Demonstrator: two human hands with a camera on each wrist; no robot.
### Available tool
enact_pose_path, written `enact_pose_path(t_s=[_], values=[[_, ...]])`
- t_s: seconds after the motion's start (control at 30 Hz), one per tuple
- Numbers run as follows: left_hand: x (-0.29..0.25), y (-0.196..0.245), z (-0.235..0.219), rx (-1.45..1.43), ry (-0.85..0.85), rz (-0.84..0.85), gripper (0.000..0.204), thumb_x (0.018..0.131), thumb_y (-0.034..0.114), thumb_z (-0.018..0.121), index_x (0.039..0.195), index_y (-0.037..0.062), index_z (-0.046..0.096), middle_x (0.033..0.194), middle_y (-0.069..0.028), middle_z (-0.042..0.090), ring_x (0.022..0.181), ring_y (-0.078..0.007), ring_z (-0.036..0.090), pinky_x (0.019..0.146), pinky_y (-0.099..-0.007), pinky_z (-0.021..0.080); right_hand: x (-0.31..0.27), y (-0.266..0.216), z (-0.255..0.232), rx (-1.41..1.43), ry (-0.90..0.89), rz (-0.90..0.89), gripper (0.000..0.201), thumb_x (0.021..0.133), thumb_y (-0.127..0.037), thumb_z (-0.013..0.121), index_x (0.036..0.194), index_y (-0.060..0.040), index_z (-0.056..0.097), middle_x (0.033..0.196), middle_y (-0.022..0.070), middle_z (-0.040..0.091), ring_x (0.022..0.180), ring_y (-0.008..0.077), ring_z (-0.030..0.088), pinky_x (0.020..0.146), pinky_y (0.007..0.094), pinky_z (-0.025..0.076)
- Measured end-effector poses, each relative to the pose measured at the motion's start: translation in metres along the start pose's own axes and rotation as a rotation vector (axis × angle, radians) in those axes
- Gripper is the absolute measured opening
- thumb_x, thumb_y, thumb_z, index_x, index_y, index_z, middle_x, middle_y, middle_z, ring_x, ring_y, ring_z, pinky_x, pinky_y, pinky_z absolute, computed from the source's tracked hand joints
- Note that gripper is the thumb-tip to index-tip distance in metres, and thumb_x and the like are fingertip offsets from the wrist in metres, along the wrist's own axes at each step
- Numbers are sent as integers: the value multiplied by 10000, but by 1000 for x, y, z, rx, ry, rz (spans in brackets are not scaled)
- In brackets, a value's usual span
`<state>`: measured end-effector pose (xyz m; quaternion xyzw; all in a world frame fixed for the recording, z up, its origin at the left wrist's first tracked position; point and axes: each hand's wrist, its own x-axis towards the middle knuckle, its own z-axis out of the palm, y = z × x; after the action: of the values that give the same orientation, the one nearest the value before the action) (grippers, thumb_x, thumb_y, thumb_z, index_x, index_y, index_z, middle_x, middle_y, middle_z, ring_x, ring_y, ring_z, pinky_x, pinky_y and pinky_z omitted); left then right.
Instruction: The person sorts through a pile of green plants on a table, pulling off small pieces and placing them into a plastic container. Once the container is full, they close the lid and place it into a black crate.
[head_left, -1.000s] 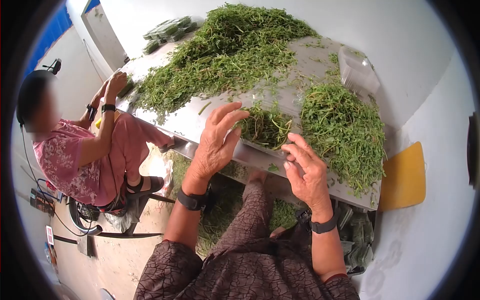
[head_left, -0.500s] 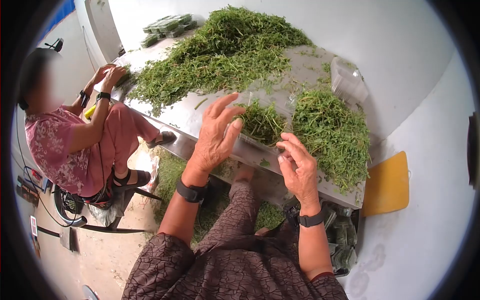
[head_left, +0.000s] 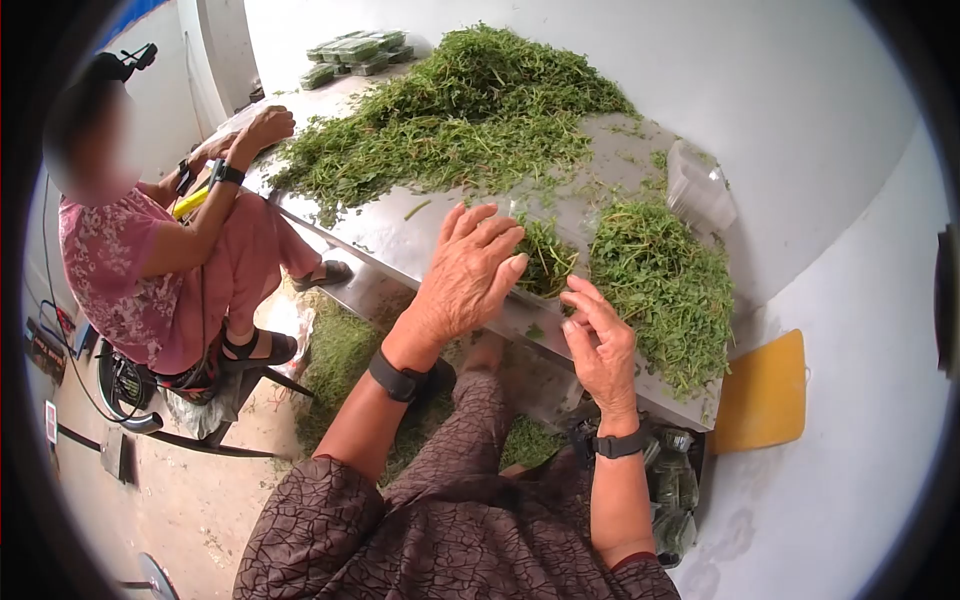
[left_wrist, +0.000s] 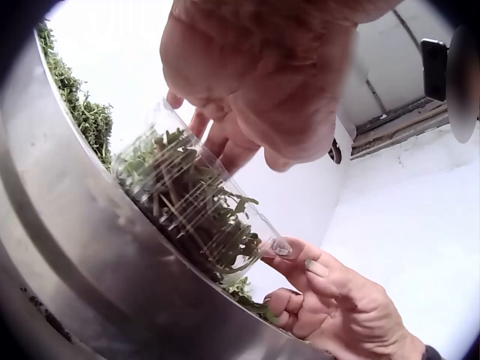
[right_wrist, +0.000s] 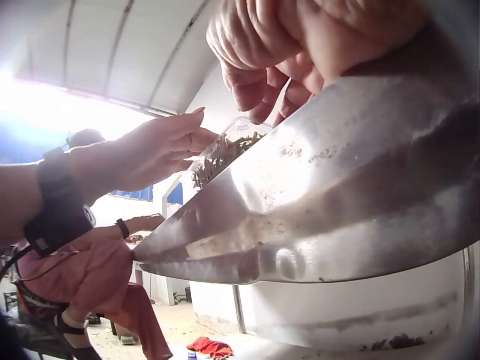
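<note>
A clear plastic container (left_wrist: 187,199) filled with green stems and leaves (head_left: 545,258) stands at the metal table's near edge. My left hand (head_left: 468,272) reaches over its left part, palm down with fingers loosely bent; in the left wrist view the left fingers (left_wrist: 217,139) lie at the container's upper rim. At the right end, my right hand (head_left: 603,345) has a fingertip against the container's corner, its thumb apart from the other fingers. The left palm hides part of the greens in the head view.
Large heap of greens (head_left: 470,110) at the back, smaller heap (head_left: 660,290) at right. Stacked clear containers (head_left: 698,185) stand behind the smaller heap; filled packs (head_left: 355,50) lie far left. A seated person (head_left: 150,240) works at left. A yellow board (head_left: 762,392) leans at right.
My left hand has shifted right and turned further over the container, covering more of the greens. The right hand stays at the corner. The seated person's hands have moved; the head view has shifted slightly.
</note>
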<state>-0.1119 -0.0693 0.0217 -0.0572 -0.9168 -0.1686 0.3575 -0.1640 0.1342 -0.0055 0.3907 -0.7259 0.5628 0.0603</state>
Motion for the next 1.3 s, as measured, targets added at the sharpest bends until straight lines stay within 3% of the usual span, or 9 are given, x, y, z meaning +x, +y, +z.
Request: enact_pose_path(t_s=[0.13, 0.3, 0.37, 0.4, 0.43, 0.53, 0.77, 0.93, 1.3], values=[[13, 14, 1, -78, -279, 110, 487, 985, 410, 334, 1056, 59, 664, 1196, -102, 605, 1260, -312, 418, 1131, -534, 80, 0, 6, 1, 2, 13, -44, 314, 810, 12, 578, 1119, -25, 622, 1253, 109, 579, 902, 185, 637, 740, 283, 523], [9, 2, 0, -141, -294, 129, 451, 972, 384, 360, 1088, 67, 660, 1272, -94, 570, 1278, -312, 406, 1135, -523, 88, 0, 4, 0, 12, 22, -35, 309, 811, 18, 576, 1114, -16, 627, 1257, 115, 579, 933, 192, 633, 749, 286, 522], [0, 1, -10, -229, -31, 98, 460, 955, 392, 365, 1107, 69, 655, 1316, -87, 539, 1284, -317, 402, 1136, -514, 82, -1, 3, -1, -3, 22, -48, 311, 809, 18, 578, 1114, -14, 629, 1258, 119, 579, 915, 187, 635, 741, 284, 524], [-5, -4, -13, -160, 43, 83, 373, 935, 314, 451, 1130, 55, 633, 1318, -116, 531, 1263, -313, 435, 1104, -478, 224, -1, 2, -1, 13, 11, -20, 314, 811, 18, 579, 1118, -14, 630, 1259, 125, 578, 881, 173, 635, 725, 280, 525], [-11, -4, -11, -156, 42, 80, 373, 935, 314, 451, 1130, 55, 633, 1318, -116, 531, 1263, -313, 435, 1104, -478, 224, -1, 2, -1, 31, -4, 6, 316, 812, 18, 579, 1122, -15, 631, 1259, 130, 577, 847, 159, 635, 710, 276, 526], [-30, -10, -3, -184, 374, -295, 296, 884, 107, 577, 1158, -2, 556, 1089, -153, 596, 998, -226, 599, 797, -330, 490, -4, 11, 1, 38, 50, -28, 312, 827, 2, 586, 1135, -21, 631, 1256, 140, 575, 781, 130, 624, 678, 266, 526], [-43, 8, 6, -716, 224, -727, 408, 959, 242, 511, 1251, -29, 424, 890, -101, 585, 718, -143, 608, 630, -269, 514, -3, 10, 1, 6, 44, -38, 323, 843, -25, 603, 1166, -31, 617, 1196, 134, 593, 767, 124, 617, 649, 245, 521], [-30, 29, 15, -851, 218, -794, 649, 947, 287, 522, 1399, -56, 206, 843, -120, 566, 680, -158, 612, 558, -278, 532, -1, 2, 2, -35, -26, -60, 336, 829, -6, 602, 1164, -35, 614, 1139, 122, 607, 758, 131, 616, 638, 249, 520], [-26, 11, 22, -611, 259, -786, 726, 836, 128, 589, 1406, -69, 186, 747, -92, 574, 585, -138, 578, 507, -271, 480, -16, -35, 28, -308, -113, -229, 263, 735, -9, 648, 996, -38, 624, 1102, 157, 604, 832, 292, 658, 677, 356, 541]])
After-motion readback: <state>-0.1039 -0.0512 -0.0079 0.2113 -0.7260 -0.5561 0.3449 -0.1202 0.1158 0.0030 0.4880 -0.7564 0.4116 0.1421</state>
